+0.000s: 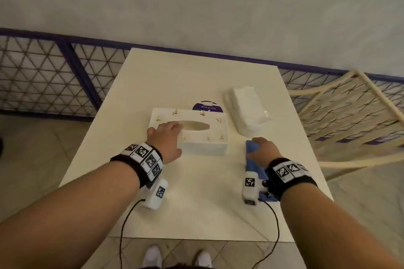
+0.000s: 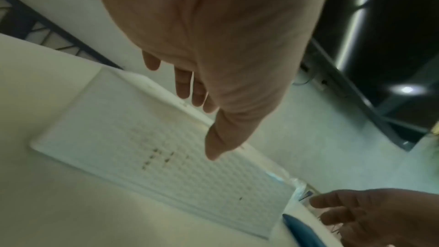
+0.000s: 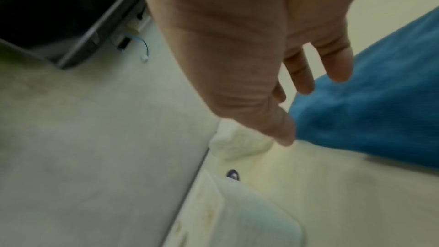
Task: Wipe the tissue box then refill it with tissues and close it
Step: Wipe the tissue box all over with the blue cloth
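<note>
A cream tissue box (image 1: pixel 203 135) with small gold marks and an oval slot stands mid-table; its textured side (image 2: pixel 147 153) fills the left wrist view. My left hand (image 1: pixel 167 137) hovers over its left end, fingers straight, thumb down the near side, holding nothing. A blue cloth (image 1: pixel 253 159) lies on the table to the right of the box. My right hand (image 1: pixel 262 150) is spread just above it, fingers (image 3: pixel 337 63) straight and apart from the cloth (image 3: pixel 370 100). A plastic-wrapped pack of white tissues (image 1: pixel 247 111) lies behind the cloth.
The cream table (image 1: pixel 175 76) stands against a purple lattice fence (image 1: pixel 54 76). A purple round sticker (image 1: pixel 207 106) shows behind the box. A cream lattice frame (image 1: pixel 349 120) leans at the right. Wrist-camera cables hang off the near edge.
</note>
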Tool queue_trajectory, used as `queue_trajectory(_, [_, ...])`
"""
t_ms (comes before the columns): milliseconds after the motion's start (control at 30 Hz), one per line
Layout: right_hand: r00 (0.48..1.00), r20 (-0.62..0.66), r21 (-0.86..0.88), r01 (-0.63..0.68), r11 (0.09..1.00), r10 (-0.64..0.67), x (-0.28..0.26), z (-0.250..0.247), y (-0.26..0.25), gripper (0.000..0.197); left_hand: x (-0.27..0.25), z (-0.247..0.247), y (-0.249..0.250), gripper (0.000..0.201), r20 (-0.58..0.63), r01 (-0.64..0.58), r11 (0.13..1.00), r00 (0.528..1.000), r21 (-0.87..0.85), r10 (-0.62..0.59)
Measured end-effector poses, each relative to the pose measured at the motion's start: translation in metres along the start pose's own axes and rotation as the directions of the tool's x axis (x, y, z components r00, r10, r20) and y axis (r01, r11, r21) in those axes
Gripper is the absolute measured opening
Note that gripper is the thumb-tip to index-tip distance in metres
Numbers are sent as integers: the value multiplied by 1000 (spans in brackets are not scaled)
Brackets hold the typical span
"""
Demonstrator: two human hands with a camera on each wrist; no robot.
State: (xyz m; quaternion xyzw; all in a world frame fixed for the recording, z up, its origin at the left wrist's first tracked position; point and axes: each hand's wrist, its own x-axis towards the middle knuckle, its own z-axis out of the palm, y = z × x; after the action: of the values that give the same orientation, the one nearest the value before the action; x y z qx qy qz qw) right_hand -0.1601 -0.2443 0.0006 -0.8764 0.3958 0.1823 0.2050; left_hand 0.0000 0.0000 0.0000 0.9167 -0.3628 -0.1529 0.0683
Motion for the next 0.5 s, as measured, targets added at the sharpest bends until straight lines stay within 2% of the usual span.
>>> queue_trajectory(67, [991, 21, -81, -128, 989, 130, 7, 8, 4, 70, 4, 0, 3, 77, 34, 18, 997, 999, 75, -21])
queue_trajectory(100, [979, 74, -98, -185, 978, 192, 12, 16, 8, 74, 6, 1, 4, 76, 44, 25, 994, 999, 104, -30])
queue_trajectory(167, [963, 142, -168, -203, 965, 228, 13, 35, 12, 77, 8, 1, 5, 72, 37, 22, 992, 999, 124, -27])
queue_trajectory(200, [963, 129, -204, -209, 956, 238, 6, 41, 13, 76, 9, 3, 5, 70, 34, 20, 991, 999, 135, -25])
queue_trajectory(267, [986, 21, -211, -158, 965, 166, 1, 51, 19, 66, 8, 3, 4, 67, 32, 14, 985, 999, 169, -20])
queue_trajectory(300, [993, -8, -185, -119, 975, 120, -1, 56, 21, 58, 8, 4, 3, 67, 31, 13, 984, 999, 177, -19])
queue_trajectory(367, [998, 12, -105, -55, 993, 56, -9, 60, 24, 45, 7, 5, 1, 64, 31, 8, 986, 999, 166, -14])
queue_trajectory(433, [999, -19, 38, -41, 998, 42, -21, 56, 23, 34, 4, 4, -1, 62, 28, 6, 989, 1000, 145, -10])
queue_trajectory(500, [985, -171, 221, 27, 975, 11, -34, 49, 16, 26, 3, 3, -4, 60, 26, 1, 993, 1000, 121, -4])
